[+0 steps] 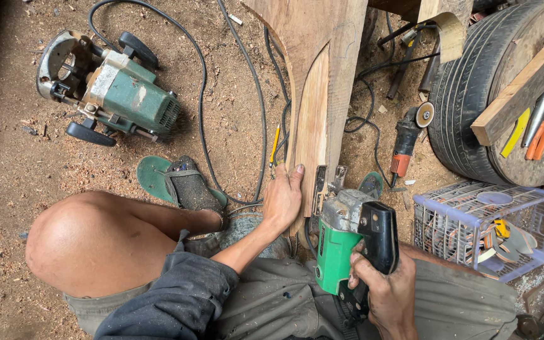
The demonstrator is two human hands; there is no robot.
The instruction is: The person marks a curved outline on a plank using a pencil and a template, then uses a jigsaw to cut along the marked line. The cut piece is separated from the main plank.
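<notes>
The left hand (283, 200) lies flat, fingers spread, on the curved plank (318, 94). The right hand (382, 286) grips the handle of a green power planer (345, 236), set against the plank's near end above the sawdust floor (234, 94).

A single camera sits on the person's head and looks steeply down, close over the lap and hands. It faces forward across the sawdust floor (20, 164), with the plank (322, 75) running away from it at centre and a tyre (473, 94) at the right edge.
</notes>
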